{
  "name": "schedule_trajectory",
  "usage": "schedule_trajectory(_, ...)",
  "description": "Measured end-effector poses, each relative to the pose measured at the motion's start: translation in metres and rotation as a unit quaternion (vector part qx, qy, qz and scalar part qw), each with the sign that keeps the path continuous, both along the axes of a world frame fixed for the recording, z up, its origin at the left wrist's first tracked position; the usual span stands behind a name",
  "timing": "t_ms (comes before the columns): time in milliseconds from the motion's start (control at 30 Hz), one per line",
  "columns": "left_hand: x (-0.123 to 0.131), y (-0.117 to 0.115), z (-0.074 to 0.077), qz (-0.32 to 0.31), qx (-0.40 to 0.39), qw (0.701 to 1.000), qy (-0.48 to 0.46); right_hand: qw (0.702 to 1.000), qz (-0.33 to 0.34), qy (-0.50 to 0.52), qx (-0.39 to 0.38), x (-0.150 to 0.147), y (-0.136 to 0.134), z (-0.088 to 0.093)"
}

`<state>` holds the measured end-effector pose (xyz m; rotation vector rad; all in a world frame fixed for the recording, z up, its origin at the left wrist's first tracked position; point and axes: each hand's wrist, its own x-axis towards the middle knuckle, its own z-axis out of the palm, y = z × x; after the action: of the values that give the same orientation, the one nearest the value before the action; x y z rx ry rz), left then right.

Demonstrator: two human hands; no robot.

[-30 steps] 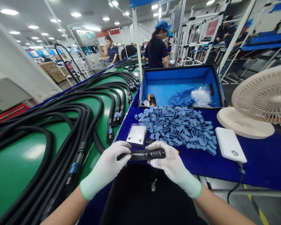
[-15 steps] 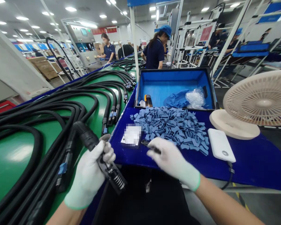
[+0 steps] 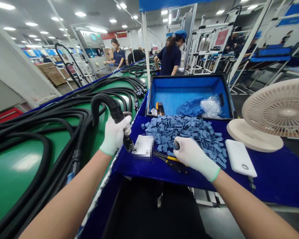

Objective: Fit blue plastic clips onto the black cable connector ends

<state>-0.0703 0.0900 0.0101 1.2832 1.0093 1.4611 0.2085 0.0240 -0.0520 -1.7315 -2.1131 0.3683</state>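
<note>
My left hand (image 3: 116,135), in a white glove, is wrapped round the connector end of a black corrugated hose (image 3: 108,103). The hose arches up and over to the left of the hand; its dark end with a metal spring-like part points down toward a white card block (image 3: 143,145). My right hand (image 3: 189,152), also gloved, is closed at the front edge of a heap of blue plastic clips (image 3: 181,127). A small blue-grey plastic clip (image 3: 176,144) shows between its thumb and fingers. Pliers with yellow-and-black handles (image 3: 173,158) lie on the blue tabletop just under that hand.
More black hoses (image 3: 52,132) cover the green bench at left. A blue bin (image 3: 186,86) with a bag and plastic wrap stands behind the clips. A white power bank (image 3: 240,157) and a beige fan (image 3: 284,113) are at right. Co-workers (image 3: 170,54) stand farther back.
My left hand has lifted the hose end up and to the right, over the table edge. My right hand has left the pliers on the table and moved right to the clips.
</note>
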Motion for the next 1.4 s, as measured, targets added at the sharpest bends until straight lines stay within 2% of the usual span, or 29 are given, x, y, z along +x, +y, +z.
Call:
schedule_trajectory(200, 0.005, 0.006, -0.016, 0.018, 0.032, 0.998, 0.053, 0.98, 0.079, 0.179, -0.032, -0.006, 0.001, 0.006)
schedule_trajectory(333, 0.009, -0.001, -0.022, 0.093, 0.03, 0.989, 0.114, 0.947, 0.109, 0.284, -0.103, -0.018, 0.003, 0.015)
schedule_trajectory(433, 0.014, -0.006, -0.022, 0.166, 0.048, 0.967, 0.185, 0.924, 0.107, 0.348, -0.117, -0.035, 0.011, 0.019)
schedule_trajectory(500, 0.018, -0.007, -0.021, 0.186, 0.048, 0.956, 0.223, 0.914, 0.132, 0.363, -0.12, -0.05, 0.021, 0.018)
schedule_trajectory(600, 0.02, -0.007, -0.018, 0.165, 0.03, 0.955, 0.245, 0.896, 0.174, 0.389, -0.126, -0.075, 0.037, 0.013)
schedule_trajectory(700, 0.014, -0.006, -0.015, 0.124, 0.027, 0.962, 0.243, 0.878, 0.184, 0.427, -0.117, -0.096, 0.051, 0.007)
schedule_trajectory(967, 0.001, 0.003, -0.021, 0.063, 0.028, 0.976, 0.205, 0.899, 0.226, 0.361, -0.099, -0.119, 0.074, 0.006)
schedule_trajectory(1200, 0.0, 0.002, -0.018, 0.008, 0.022, 0.988, 0.152, 0.931, 0.189, 0.291, -0.114, -0.121, 0.08, 0.002)
schedule_trajectory(1300, -0.013, -0.008, -0.015, 0.013, 0.028, 0.991, 0.13, 0.938, 0.211, 0.254, -0.107, -0.12, 0.077, 0.006)
schedule_trajectory(1400, -0.044, -0.036, -0.013, 0.032, 0.001, 0.998, 0.061, 0.946, 0.225, 0.215, -0.089, -0.119, 0.075, 0.009)
